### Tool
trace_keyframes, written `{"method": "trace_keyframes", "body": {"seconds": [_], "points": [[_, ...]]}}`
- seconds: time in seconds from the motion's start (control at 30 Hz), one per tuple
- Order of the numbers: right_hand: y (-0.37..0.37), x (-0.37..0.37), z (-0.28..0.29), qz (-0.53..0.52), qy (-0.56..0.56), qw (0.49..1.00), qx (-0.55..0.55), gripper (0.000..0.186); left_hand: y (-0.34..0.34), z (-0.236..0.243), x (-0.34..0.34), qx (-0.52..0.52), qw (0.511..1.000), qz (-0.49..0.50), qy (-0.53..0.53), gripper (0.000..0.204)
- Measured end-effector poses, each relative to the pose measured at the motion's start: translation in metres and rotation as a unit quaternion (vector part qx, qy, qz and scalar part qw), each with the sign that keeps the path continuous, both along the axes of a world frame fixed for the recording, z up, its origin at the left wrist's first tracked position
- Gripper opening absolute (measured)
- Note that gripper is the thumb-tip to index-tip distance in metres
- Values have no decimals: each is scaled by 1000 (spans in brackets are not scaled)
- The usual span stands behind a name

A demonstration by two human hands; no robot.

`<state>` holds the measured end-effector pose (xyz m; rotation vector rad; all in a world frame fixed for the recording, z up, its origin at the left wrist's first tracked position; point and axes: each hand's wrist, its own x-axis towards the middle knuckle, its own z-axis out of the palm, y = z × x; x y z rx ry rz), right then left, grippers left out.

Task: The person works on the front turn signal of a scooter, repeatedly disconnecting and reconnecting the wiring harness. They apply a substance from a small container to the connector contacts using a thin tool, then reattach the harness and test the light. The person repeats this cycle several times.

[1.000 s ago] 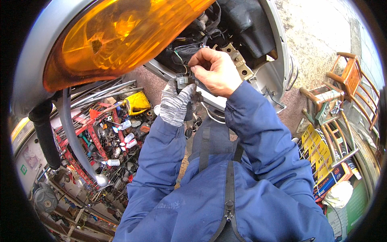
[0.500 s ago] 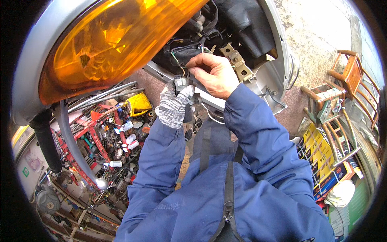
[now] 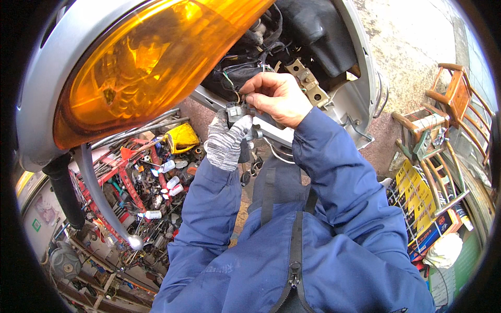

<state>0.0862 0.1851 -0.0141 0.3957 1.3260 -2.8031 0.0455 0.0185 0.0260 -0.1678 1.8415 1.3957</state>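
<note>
Reddish paving [image 3: 383, 131] lies below a grey connector-like part [image 3: 235, 111], gripped by the fingers of the gloved left hand [image 3: 225, 145], apparently for steadiness; the bare right hand [image 3: 276, 99] curls its fingers beside thin wires [image 3: 228, 80], hold unclear, near the open vehicle body [image 3: 350, 100].

Left hand [image 3: 225, 144] gripping, right hand [image 3: 280, 100] curled

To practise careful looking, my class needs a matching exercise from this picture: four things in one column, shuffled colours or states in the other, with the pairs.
Things:
1. left hand
2. right hand
3. connector block
4. large lamp lens

Colours or states:
A. orange
B. bare
C. grey, held
D. gloved

Pairs: 1-D; 2-B; 3-C; 4-A
</note>
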Motion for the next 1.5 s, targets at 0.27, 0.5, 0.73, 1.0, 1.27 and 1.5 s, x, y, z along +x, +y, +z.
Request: {"method": "trace_keyframes", "body": {"seconds": [0.27,0.5,0.73,1.0,1.27,1.5], "points": [[2,-2,1,17,2,1000,10,10,-6,-4,-1,13,1000,-11,10,26],[-4,-3,2,-10,8,997,72,11,-7,-4,-1,6,1000,1,9,24],[-12,1,4,-76,22,975,205,10,-8,-9,-1,18,1000,-7,9,23],[-17,2,8,-144,53,936,318,9,-10,-14,-1,8,1000,1,25,24],[-21,1,10,-164,89,903,387,9,-14,-14,0,23,998,-3,56,29],[-21,3,9,-169,119,877,435,15,-19,-22,2,-47,991,-30,121,28]]}}
